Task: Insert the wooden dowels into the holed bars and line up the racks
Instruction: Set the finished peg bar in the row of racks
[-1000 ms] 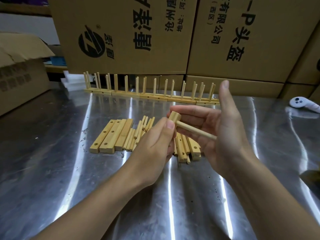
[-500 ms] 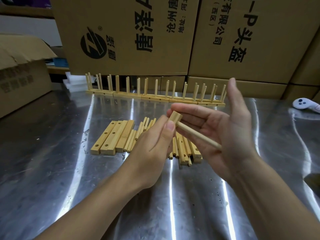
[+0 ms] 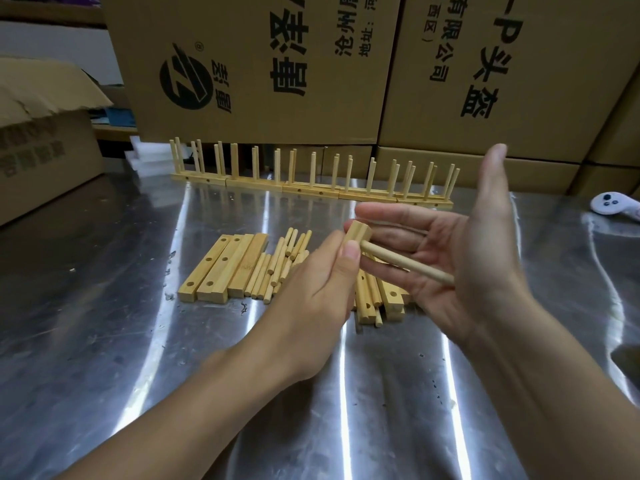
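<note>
While my left hand pinched the bar, my right hand, fingers straight, met its dowel end-on. Broad table lay beneath.

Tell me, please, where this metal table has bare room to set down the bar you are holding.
Bare steel: the near table in front of the loose bars, the left stretch toward the open cardboard box, and the strip between the loose dowels and the row of finished racks. Crowded: the centre pile and the back edge.

Steel table carries bars, loose dowels, racks, controller.
</note>
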Demonstrator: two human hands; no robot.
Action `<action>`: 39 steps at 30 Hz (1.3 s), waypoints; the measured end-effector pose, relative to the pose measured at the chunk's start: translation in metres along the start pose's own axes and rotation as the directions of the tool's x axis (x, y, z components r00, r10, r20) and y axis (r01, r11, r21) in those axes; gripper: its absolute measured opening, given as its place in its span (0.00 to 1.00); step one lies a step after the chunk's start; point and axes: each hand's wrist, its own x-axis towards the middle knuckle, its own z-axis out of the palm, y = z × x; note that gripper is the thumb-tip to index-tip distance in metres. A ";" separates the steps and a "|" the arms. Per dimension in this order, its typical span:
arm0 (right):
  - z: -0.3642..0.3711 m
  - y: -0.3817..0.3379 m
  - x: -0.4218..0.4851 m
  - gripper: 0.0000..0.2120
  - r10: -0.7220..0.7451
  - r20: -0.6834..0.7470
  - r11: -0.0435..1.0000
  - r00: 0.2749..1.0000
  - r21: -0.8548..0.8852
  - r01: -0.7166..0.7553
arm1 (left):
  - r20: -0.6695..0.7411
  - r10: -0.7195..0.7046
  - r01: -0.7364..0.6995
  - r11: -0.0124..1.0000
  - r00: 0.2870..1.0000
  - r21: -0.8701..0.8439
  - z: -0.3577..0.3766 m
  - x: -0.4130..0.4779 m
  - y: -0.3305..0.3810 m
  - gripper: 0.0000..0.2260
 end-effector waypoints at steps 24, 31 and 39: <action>-0.031 0.011 0.025 0.41 -0.011 -0.237 0.988 0.971 -0.150 -0.025 | -0.207 -0.296 0.111 0.781 0.933 -0.615 -0.049 0.017 0.002 0.18; -0.039 0.055 0.037 0.07 -0.482 -0.135 0.426 0.866 -0.900 0.097 | -0.225 -0.449 0.031 0.495 0.865 -0.868 -0.087 0.031 -0.017 0.16; -0.025 0.064 0.031 0.12 -0.340 0.225 0.073 0.913 -0.962 0.265 | -0.169 -0.412 0.079 0.520 0.895 -0.851 -0.084 0.032 -0.029 0.17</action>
